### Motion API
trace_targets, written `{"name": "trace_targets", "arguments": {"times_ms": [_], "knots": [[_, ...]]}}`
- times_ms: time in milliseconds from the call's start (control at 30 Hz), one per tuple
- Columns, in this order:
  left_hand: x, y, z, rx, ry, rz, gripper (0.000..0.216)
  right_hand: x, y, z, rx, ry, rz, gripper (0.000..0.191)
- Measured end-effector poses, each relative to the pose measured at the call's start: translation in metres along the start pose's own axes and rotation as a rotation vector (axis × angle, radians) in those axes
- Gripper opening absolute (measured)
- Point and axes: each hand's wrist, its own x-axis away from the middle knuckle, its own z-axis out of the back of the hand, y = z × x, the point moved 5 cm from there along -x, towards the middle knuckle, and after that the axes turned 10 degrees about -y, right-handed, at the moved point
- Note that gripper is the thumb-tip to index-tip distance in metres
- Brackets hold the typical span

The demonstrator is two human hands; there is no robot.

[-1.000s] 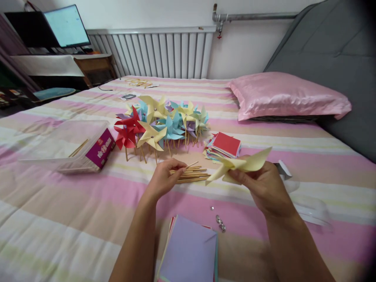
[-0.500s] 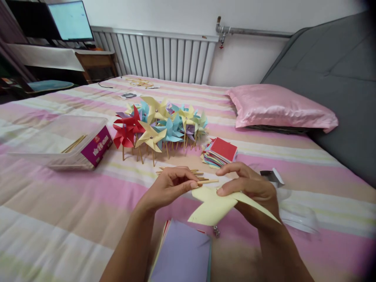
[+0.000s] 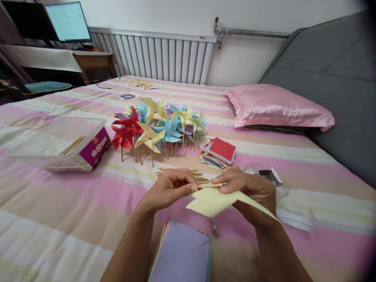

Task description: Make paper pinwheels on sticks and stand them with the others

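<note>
Between the thumb and fingers of my left hand [image 3: 170, 188] is one end of a thin wooden stick [image 3: 212, 185]. My right hand [image 3: 248, 190] is closed on a pale yellow paper pinwheel [image 3: 212, 201], and its fingertips also press on the stick's other end. The stick lies along the pinwheel's upper edge. Whether the two are joined is hidden by my right fingers. Just beyond my hands lie several loose sticks [image 3: 196, 172]. Nearer to me is a stack of large coloured paper sheets [image 3: 182, 250], lilac on top, beside a small pile of metal pins [image 3: 215, 228].
Finished pinwheels [image 3: 167, 129] in several colours stand grouped beyond my hands. A clear plastic box [image 3: 53, 166] with sticks sits at left. Small paper squares [image 3: 222, 150], a clear container [image 3: 296, 217] and a pink pillow [image 3: 277, 105] lie to the right on the striped bed.
My right index finger has come down onto the stick, closing the gap to the thumb. The pinwheel has tilted so its face looks flatter. The left hand has barely moved.
</note>
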Motion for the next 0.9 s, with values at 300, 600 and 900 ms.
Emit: {"name": "trace_targets", "arguments": {"times_ms": [300, 600, 900], "knots": [[0.0003, 0.0005, -0.0007, 0.048, 0.042, 0.015, 0.014, 0.0027, 0.0035, -0.0013, -0.018, 0.002, -0.037, 0.010], [0.0001, 0.0030, 0.0000, 0.025, 0.064, 0.006, 0.015, 0.0025, 0.0026, -0.0024, -0.038, 0.002, -0.031, 0.011], [0.0002, 0.0036, 0.0009, 0.022, 0.078, 0.016, 0.017, 0.0027, -0.0016, -0.0003, 0.039, -0.003, -0.030, 0.010]]}}
